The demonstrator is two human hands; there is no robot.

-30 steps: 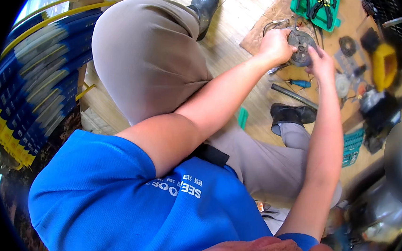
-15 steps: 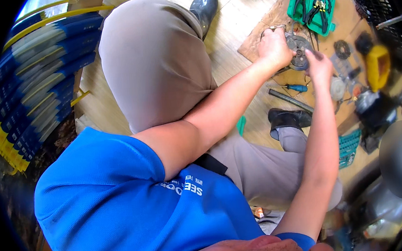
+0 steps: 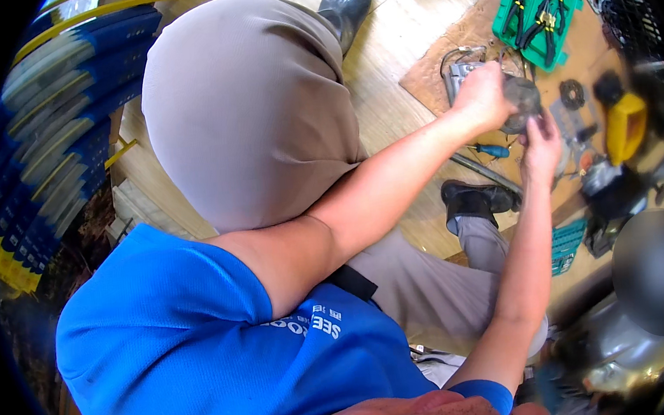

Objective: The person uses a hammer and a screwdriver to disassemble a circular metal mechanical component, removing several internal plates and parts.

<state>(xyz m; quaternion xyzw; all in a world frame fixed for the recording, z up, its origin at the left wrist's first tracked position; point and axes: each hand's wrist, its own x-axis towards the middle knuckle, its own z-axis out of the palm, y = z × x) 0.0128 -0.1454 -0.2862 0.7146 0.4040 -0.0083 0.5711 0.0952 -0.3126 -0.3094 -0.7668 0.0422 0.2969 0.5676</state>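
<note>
A round, dark grey metal disc (image 3: 527, 100), blurred by motion, is held between my two hands over a cardboard sheet. My left hand (image 3: 484, 99) grips its left edge with the fingers curled. From the near right side, my right hand (image 3: 541, 149) pinches the rim with its fingertips. Close beyond my left hand, a silver metal part (image 3: 460, 74) with a dark cable lies on the cardboard, partly covered by the hand. A blue-handled screwdriver (image 3: 493, 150) rests below the disc, near a grey metal tube (image 3: 487, 171).
An open green case (image 3: 506, 18) with several pliers lies on the cardboard (image 3: 423, 75). Farther right are a flat dark ring (image 3: 572, 93), a yellow object (image 3: 627, 128) and a black crate (image 3: 640, 23). Blue and yellow stacked bins (image 3: 53, 136) stand at the left.
Both hands and the disc have shifted slightly right and nearer. The silver part beside my left hand now shows more. The whole view has also moved a little.
</note>
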